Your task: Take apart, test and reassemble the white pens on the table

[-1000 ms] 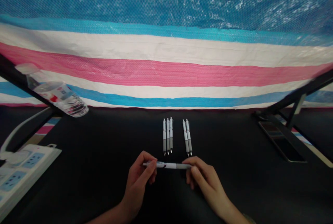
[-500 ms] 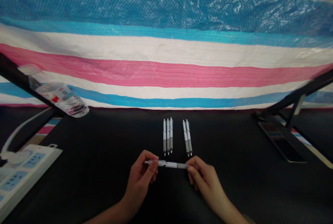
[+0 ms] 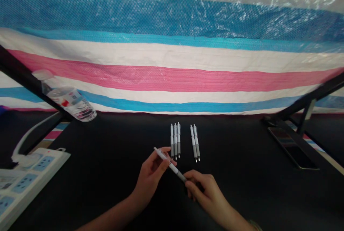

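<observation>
Between my two hands is a white and grey click pen [image 3: 175,170], slanting with its white end up and to the left. My left hand [image 3: 153,173] is closed on its white barrel, fingers behind and thumb in front. My right hand [image 3: 204,189] pinches the grey grip end, hiding the tip. Just beyond lie three matching pens [image 3: 175,141] side by side, tips toward me. A pair of the same pens [image 3: 195,143] lies a little to their right. The fingers of my left hand come close to the lower ends of the three pens.
On the black table [image 3: 120,145], a white power strip [image 3: 27,184] with a plugged-in cable stands at the left. A clear water bottle [image 3: 72,102] leans by the left frame bar. A dark phone [image 3: 292,148] lies at the right. Striped sheeting [image 3: 172,77] hangs behind.
The pen in my hands has turned from nearly level to a slant, its white end now higher. My left hand has risen slightly; my right has moved lower and left. The whole view has shifted slightly.
</observation>
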### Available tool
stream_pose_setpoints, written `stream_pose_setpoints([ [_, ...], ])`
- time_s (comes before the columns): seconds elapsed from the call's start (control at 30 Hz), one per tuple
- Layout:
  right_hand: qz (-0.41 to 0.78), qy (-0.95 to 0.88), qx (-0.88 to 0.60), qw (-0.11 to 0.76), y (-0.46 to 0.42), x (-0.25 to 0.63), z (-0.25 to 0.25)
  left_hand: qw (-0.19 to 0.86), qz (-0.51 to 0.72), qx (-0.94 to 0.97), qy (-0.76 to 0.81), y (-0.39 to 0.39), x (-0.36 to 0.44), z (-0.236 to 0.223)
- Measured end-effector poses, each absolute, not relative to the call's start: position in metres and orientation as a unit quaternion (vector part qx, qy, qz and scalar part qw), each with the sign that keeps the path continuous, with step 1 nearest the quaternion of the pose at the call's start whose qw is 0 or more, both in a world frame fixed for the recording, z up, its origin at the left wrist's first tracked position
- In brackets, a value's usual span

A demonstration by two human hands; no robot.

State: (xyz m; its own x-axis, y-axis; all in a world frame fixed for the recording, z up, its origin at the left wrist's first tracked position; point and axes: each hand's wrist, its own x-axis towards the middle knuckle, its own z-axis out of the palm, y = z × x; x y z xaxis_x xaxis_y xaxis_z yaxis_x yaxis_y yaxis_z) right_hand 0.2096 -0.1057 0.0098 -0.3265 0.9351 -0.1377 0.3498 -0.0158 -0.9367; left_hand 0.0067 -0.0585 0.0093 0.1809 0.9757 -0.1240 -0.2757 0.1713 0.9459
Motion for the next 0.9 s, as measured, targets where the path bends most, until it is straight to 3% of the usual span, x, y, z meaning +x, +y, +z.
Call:
stream_pose_setpoints([
  [0.9,0.493,-0.635,-0.505,0.313,-0.1063,0.2091,0.0111,0.658,0.496,0.389,0.412,-0.0514,0.0101,0.0092],
])
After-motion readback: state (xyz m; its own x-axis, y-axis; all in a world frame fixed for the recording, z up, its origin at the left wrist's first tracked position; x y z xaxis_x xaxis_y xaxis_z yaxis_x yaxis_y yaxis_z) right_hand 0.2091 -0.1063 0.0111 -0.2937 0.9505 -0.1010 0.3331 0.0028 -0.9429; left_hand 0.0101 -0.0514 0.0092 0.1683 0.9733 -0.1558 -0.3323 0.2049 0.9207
